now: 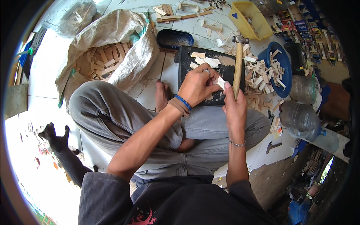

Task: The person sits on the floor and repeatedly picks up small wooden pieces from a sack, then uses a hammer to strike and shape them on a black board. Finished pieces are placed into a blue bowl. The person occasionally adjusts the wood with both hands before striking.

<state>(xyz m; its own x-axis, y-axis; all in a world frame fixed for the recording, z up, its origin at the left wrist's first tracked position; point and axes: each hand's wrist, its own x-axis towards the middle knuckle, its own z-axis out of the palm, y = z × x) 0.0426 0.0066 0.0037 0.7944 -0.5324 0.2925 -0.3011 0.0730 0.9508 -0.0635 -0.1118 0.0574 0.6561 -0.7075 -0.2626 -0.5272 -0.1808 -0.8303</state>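
I sit cross-legged on a tiled floor. My left hand (197,85) pinches a small pale wood piece (220,83) over a black work board (210,65). My right hand (234,107) is shut on the wooden handle of a hammer (237,63), whose steel head points up and away. The right thumb also touches the wood piece. Several small wood offcuts (205,60) lie on the board just beyond my hands.
An open sack (112,45) of wood strips stands at the left. A blue bowl (281,63) heaped with offcuts and a yellow tray (251,18) sit at the right, with clear water bottles (300,120). A second hammer (273,146) lies by my right knee. A dark cat (62,150) stands at my left.
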